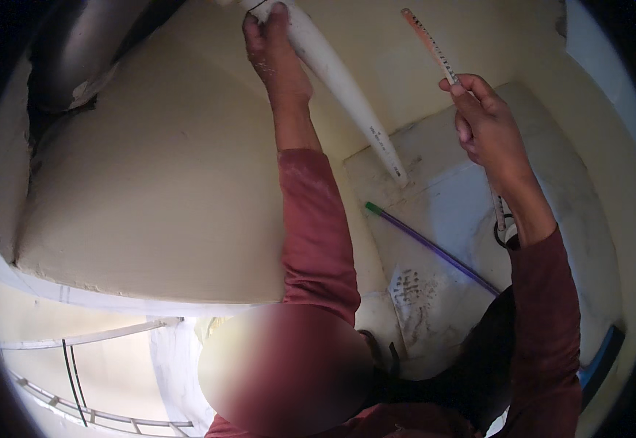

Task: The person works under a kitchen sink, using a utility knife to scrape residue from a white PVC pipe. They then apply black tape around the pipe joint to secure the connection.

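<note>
A long white plastic pipe (340, 87) slants from the top of the view down to a pale slab, its lower end touching or close to it. Near its upper end, beside a dark line, my left hand (278, 55) is closed around it. Out to the right, my right hand (489, 128) grips a long narrow strip (429, 42), orange toward its tip and with dark marks along its edge. I cannot tell if it is a ruler or a saw blade. Its other end shows below the hand, apart from the pipe.
A purple stick with a green end (435, 248) lies on the pale slab (442, 204). A dark-rimmed round opening or ring (508, 232) is by my right forearm. A large dark pipe (77, 51) enters a broken wall opening at upper left. A ladder (99, 416) shows at lower left.
</note>
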A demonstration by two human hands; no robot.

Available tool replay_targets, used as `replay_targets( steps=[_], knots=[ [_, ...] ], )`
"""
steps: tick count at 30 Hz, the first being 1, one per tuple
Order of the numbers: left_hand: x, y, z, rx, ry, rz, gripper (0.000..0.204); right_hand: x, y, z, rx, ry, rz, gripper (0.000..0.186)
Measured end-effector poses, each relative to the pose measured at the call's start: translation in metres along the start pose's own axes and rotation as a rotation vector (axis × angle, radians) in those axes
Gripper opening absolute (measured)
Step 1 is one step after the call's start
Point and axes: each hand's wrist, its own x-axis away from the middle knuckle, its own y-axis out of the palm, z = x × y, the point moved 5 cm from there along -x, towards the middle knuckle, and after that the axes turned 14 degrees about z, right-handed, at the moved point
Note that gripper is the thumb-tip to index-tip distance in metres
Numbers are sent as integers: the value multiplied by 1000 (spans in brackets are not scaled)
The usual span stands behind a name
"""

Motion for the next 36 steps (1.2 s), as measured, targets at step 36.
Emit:
replay_targets(
  steps=[36],
  knots=[
    [-53,29,48,31,298,51,39,-34,13,53,207,-138,-114,23]
  ],
)
